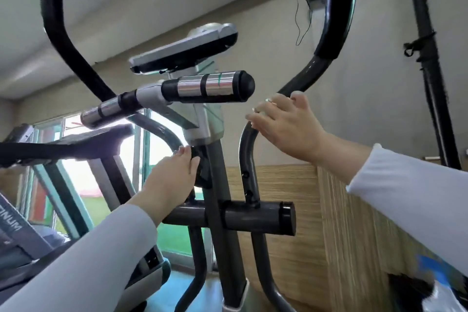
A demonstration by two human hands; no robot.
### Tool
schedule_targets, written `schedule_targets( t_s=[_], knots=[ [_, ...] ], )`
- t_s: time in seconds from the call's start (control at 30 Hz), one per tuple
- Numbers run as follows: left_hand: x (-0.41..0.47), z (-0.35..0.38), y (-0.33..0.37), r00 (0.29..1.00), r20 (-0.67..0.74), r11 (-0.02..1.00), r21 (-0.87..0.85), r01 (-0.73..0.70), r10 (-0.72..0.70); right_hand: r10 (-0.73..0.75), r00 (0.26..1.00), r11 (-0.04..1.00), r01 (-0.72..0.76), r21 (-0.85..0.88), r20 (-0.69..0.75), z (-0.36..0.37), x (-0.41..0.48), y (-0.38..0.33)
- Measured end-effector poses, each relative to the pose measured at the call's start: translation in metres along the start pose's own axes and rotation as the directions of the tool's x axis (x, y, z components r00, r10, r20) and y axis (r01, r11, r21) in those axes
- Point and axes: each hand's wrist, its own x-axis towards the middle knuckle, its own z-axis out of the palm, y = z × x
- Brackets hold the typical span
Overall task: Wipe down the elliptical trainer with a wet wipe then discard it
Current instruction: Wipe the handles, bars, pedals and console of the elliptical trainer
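I look up at the elliptical trainer from low down. Its grey central post carries a console and a fixed handlebar with chrome sensors. My left hand grips a black knob on the post's left side. My right hand is wrapped round the bend of the right swing arm, thumb over the top. I cannot make out a wet wipe in either hand; the palms are hidden. A crossbar runs below both hands.
A treadmill stands at the left before a bright window. A wood-grain panel lines the wall on the right. A black pole rises at the far right. A blurred blue and white packet lies at the bottom right.
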Motion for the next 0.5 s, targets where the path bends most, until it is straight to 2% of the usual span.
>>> schedule_targets(
  t_s=[0.1, 0.17, 0.27, 0.4, 0.5],
  knots=[
    [0.002, -0.002, 0.001, 0.998, -0.060, 0.998, 0.065, -0.010, 0.014, -0.006, 0.997, 0.995, -0.002, -0.103, -0.075, 0.007, 0.005, 0.016],
    [0.002, -0.003, -0.001, 0.995, -0.090, 0.988, 0.151, -0.032, 0.046, 0.017, 0.998, 0.989, -0.025, -0.148, -0.055, 0.011, 0.008, 0.029],
    [0.004, -0.005, -0.007, 0.987, -0.129, 0.969, 0.237, -0.065, 0.098, 0.118, 0.985, 0.977, -0.093, -0.194, 0.125, 0.015, 0.011, 0.046],
    [0.014, -0.007, -0.009, 0.985, -0.152, 0.982, 0.179, -0.057, 0.085, 0.213, 0.904, 0.976, -0.183, -0.114, 0.370, 0.015, 0.014, 0.048],
    [0.018, -0.007, -0.010, 0.981, -0.184, 0.988, 0.149, -0.035, 0.063, 0.231, 0.839, 0.973, -0.209, -0.100, 0.493, 0.012, 0.023, 0.034]
  ],
)
